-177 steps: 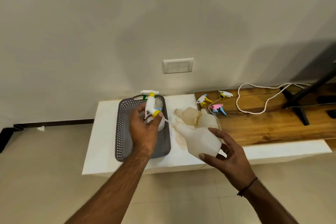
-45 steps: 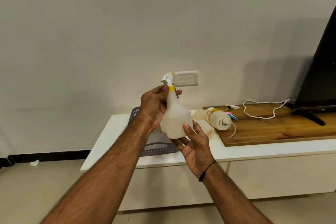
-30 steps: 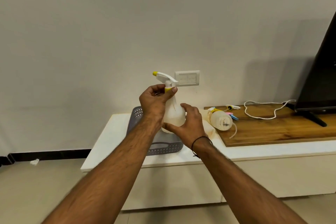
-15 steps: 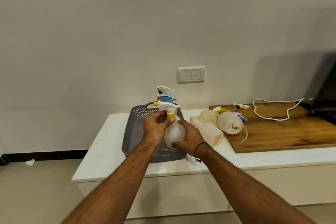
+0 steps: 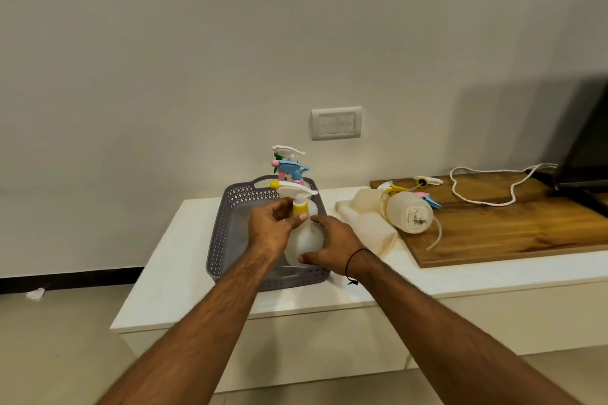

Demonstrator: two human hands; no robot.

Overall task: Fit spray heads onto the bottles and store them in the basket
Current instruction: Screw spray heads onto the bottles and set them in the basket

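Both hands clasp one upright bottle (image 5: 304,237) over the grey basket (image 5: 227,227): the left hand (image 5: 271,228) pinches its yellow collar (image 5: 300,207), the right hand (image 5: 332,245) wraps its body. Beyond, more bottles (image 5: 408,215) lie on the white counter (image 5: 184,260) beside a wooden board (image 5: 513,223); a switch plate (image 5: 336,123) sits on the wall.

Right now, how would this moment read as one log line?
left hand: pinches yellow collar | right hand: grips bottle | bottle: upright over grey basket | unfitted bottles: lying beside basket
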